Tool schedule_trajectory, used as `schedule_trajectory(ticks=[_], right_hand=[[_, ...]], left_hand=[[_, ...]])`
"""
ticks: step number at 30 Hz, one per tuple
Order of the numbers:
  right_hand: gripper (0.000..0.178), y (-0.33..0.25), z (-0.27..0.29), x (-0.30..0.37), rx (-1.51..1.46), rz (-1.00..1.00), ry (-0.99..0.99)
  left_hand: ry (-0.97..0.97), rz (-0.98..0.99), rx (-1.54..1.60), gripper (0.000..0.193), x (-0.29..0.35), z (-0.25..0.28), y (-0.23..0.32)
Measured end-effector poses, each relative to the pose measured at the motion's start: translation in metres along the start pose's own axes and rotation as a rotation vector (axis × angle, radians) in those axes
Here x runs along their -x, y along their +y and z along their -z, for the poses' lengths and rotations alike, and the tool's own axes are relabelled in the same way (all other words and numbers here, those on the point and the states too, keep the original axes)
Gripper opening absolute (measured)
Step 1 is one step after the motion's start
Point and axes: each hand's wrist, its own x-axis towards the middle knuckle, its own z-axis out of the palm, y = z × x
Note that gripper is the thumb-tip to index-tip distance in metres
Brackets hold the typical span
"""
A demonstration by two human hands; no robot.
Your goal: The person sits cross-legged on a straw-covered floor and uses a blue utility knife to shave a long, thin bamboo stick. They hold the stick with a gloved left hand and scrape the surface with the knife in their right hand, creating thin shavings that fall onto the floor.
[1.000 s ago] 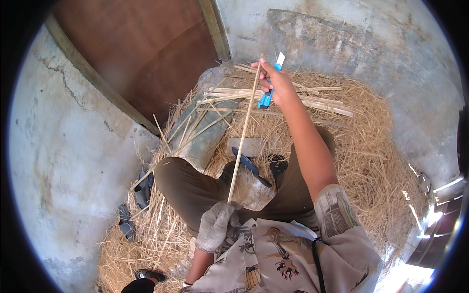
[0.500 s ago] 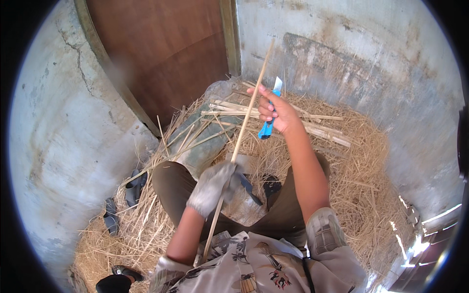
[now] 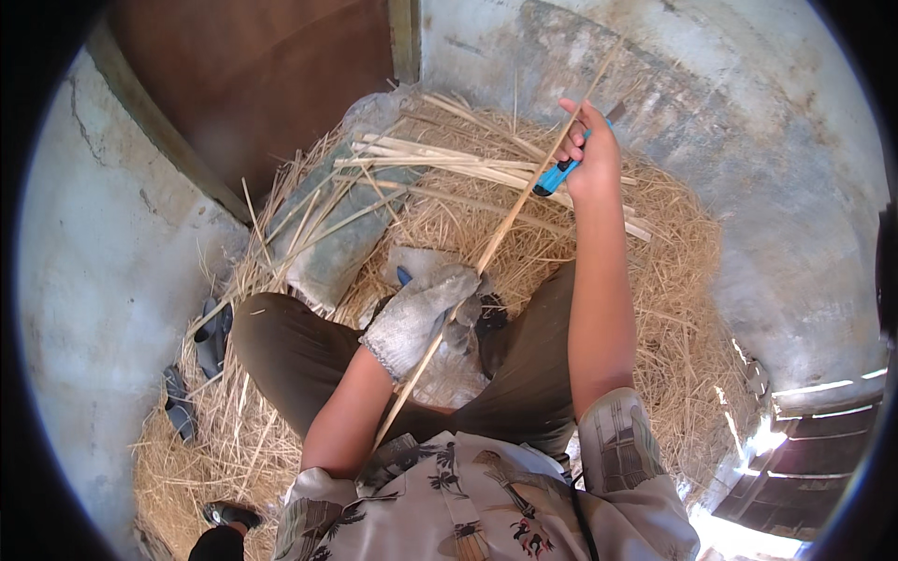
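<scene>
My left hand [image 3: 418,310], in a whitish knitted glove, is closed around a long, thin bamboo strip [image 3: 510,221] above my lap. The strip slants from beside my left forearm up to the far right. Farther out, my bare right hand [image 3: 597,164] holds a blue utility knife [image 3: 557,176]. Its handle end points toward the lower left, and the blade side is partly hidden behind the fingers. The strip passes by the fingertips of this hand, seemingly touching them. Something dark and blue lies between my legs, mostly covered by the glove.
Several split bamboo strips [image 3: 440,161] lie across the straw-like shavings [image 3: 678,280] ahead, partly on a greenish sack [image 3: 323,234]. Dark shoes [image 3: 213,338] rest by the left wall [image 3: 103,280]. A brown door [image 3: 271,75] stands at the back. At lower left, a shod foot [image 3: 231,513] shows.
My right hand has moved outward to the right along the strip with the knife, and has turned. The strip now leans further right. The view has shifted, and my left hand keeps its grip.
</scene>
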Motion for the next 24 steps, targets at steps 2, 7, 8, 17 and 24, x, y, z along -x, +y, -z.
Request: schedule_trajectory(ticks=[2,7,8,17,24], right_hand=[[0.040,0.007,-0.031,0.024,0.383,0.037,0.022],[0.045,0.057,-0.054,0.045,1.078,0.546,-0.316],[0.046,0.063,-0.056,0.047,1.130,0.612,-0.382],[0.041,0.081,-0.067,0.063,1.103,0.720,-0.377],[0.029,0.090,-0.063,0.063,1.193,0.842,-0.367]], left_hand=[[0.044,-0.074,-0.049,0.027,0.001,0.001,0.005],[0.272,-0.207,-0.069,0.020,0.005,0.006,0.024],[0.317,-0.211,-0.067,0.019,0.005,0.008,0.025],[0.496,-0.234,-0.246,0.021,0.015,0.000,0.034],[0.523,-0.268,-0.324,0.023,0.018,-0.003,0.039]])
